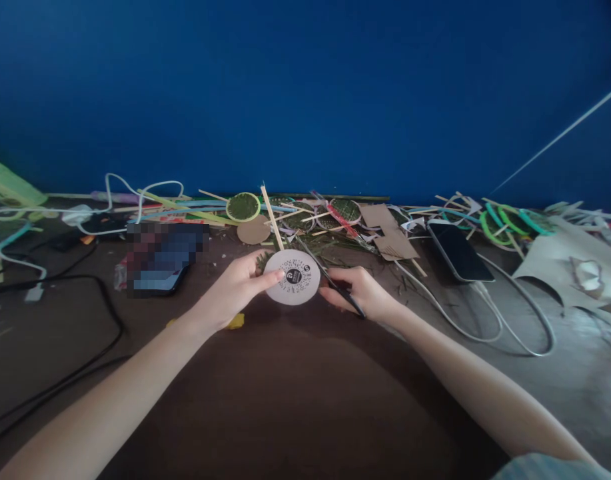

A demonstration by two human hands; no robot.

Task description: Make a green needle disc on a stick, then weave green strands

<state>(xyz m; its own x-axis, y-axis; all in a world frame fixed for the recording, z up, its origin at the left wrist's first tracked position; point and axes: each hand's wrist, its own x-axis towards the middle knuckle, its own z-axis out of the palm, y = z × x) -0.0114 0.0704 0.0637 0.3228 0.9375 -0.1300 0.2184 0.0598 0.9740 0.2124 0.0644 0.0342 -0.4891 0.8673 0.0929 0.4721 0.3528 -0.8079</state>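
Found white printed disc (pixel 292 293) held up over counter (pixel 305 400), grasped at nine o'clock by fingers of left hand (pixel 238 285), with thumb across its face. Observed fingers of right hand (pixel 370 293) grasping dark slender tool (pixel 346 298) beside disc at three o'clock; could not tell whether touching. Noted pale stick (pixel 271 215) beyond rim at eleven o'clock, yellow-rimmed round (pixel 243 207) toward ten, and black-screened phone (pixel 460 251) well apart at three.

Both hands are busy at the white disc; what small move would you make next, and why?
I'd probably turn the white disc slightly with the left hand, bringing the green sprigs round: they poke past its left edge, while the right hand holds a slim dark tool at its right edge.
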